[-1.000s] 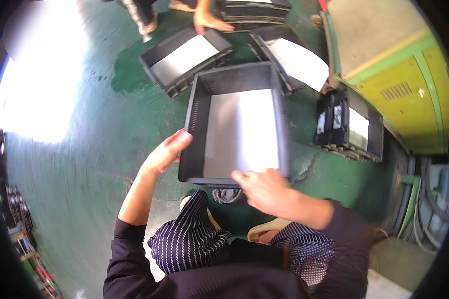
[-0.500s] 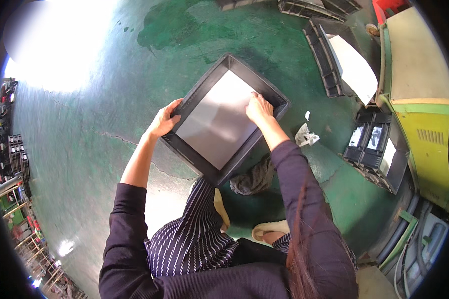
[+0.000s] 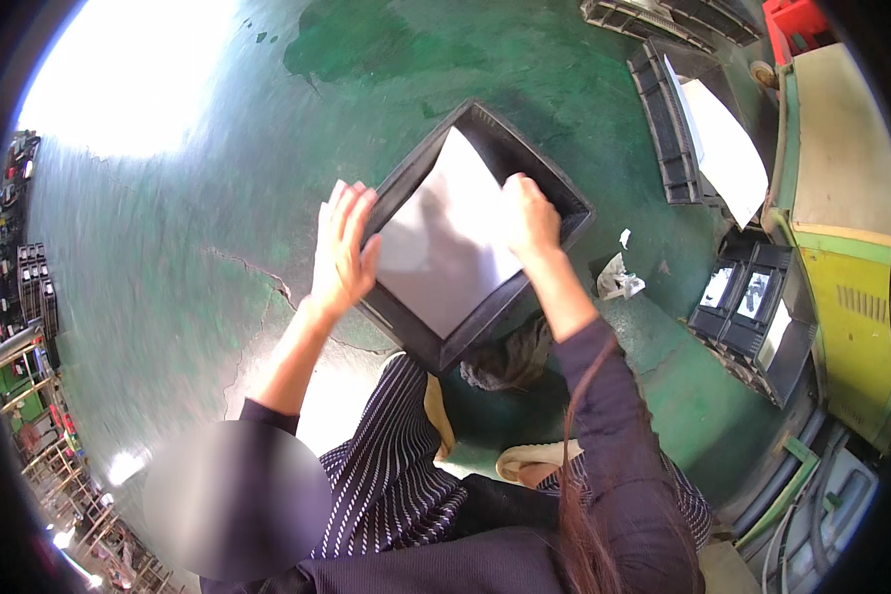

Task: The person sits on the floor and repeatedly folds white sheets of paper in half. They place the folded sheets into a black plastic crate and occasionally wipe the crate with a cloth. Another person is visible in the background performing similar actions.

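Note:
A black rectangular plastic bin (image 3: 413, 335) sits tilted in front of my knees. Inside it is a white sheet (image 3: 441, 252), its right side bent upward under my right hand (image 3: 531, 218). The fingers of that hand are curled closed on the sheet's right edge. Beside the bin's left wall, my left hand (image 3: 345, 249) is open with its fingers stretched out, overlapping the rim. Whether its palm touches the rim cannot be seen. Anything under the sheet is hidden.
A dark cloth (image 3: 513, 361) lies under the bin's near right side. Crumpled white paper (image 3: 619, 279) is on the green floor (image 3: 158, 267). At right stand black bins with white sheets (image 3: 725, 134), a smaller black bin (image 3: 745, 287) and a yellow-green machine (image 3: 851, 307).
My left hand has let go of the bin's left rim and opened. My right hand has moved to the right, and the sheet, flat before, now bends up on that side.

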A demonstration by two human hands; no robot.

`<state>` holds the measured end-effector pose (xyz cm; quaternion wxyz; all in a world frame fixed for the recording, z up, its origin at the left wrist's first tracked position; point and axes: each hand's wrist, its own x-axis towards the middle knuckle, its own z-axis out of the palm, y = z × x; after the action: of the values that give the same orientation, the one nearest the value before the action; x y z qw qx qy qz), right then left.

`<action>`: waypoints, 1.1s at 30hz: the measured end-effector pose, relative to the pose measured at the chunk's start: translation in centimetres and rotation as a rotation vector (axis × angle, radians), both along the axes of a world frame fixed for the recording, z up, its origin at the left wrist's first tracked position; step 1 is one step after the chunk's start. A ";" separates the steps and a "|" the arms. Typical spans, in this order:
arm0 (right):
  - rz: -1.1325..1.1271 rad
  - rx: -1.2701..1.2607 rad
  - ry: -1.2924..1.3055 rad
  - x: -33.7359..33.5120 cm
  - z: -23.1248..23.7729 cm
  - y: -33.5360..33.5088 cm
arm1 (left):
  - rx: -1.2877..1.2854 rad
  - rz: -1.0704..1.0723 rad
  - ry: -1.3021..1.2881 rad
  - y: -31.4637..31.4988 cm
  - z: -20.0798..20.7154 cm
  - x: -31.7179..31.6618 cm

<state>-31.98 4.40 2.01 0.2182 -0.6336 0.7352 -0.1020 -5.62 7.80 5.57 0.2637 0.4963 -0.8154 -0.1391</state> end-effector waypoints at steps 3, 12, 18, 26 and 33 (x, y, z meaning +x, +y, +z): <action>-0.263 -0.233 -0.284 -3.4 8.3 1.5 | 0.123 -0.195 -0.001 6.9 0.6 -1.4; -0.855 -0.686 -0.882 -27.0 11.2 11.5 | 0.109 -0.407 -0.174 12.6 -2.8 -4.4; -1.114 -0.780 -0.839 -27.9 12.5 17.4 | 0.537 0.174 0.828 1.5 4.6 -0.9; -1.183 -0.840 -0.989 -29.3 10.5 20.6 | 0.805 0.469 1.969 -0.7 4.0 1.7; -1.238 -0.814 -0.908 -28.1 11.4 19.4 | 0.798 0.742 2.041 -0.8 5.4 -1.6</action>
<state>-60.05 23.84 13.46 0.1521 -0.0464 0.6960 -0.7002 -7.18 7.04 10.95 0.6488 0.4100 0.0746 -0.6367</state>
